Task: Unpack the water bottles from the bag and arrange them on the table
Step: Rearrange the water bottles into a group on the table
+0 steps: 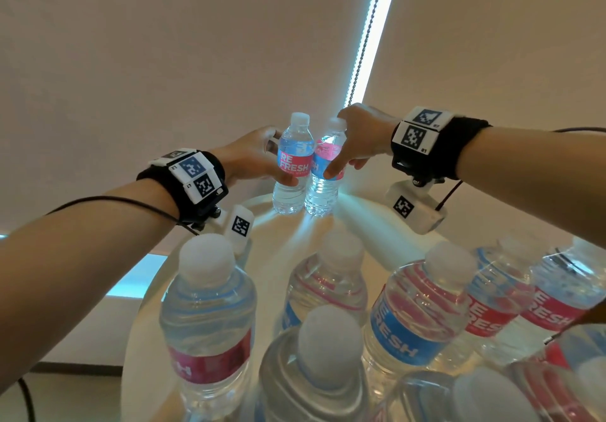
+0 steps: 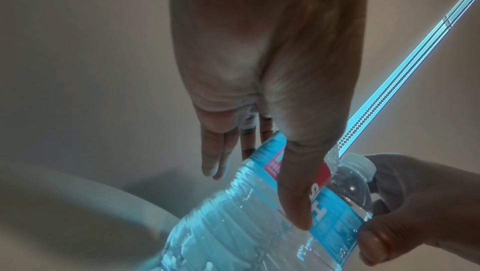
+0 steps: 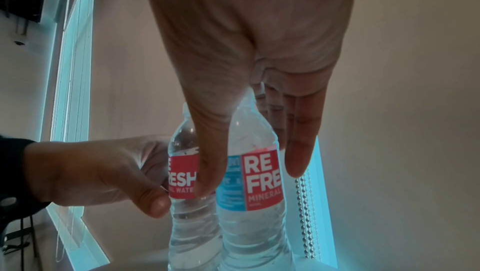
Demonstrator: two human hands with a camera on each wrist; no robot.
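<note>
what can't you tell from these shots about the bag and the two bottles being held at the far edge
- Bag: in no view, so whether bottles remain inside is unknown.
- Right-hand bottle: cap hidden by the right hand in the head view.
- Left-hand bottle: base cut off by the bottom edge in the right wrist view; the left hand hides its fingers behind it.
- Near bottles: blurred, labels partly unreadable.
- Table: near edge covered by bottles.

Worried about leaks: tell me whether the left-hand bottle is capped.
Capped. The bottle held by the left hand shows a white cap on its neck.
</note>
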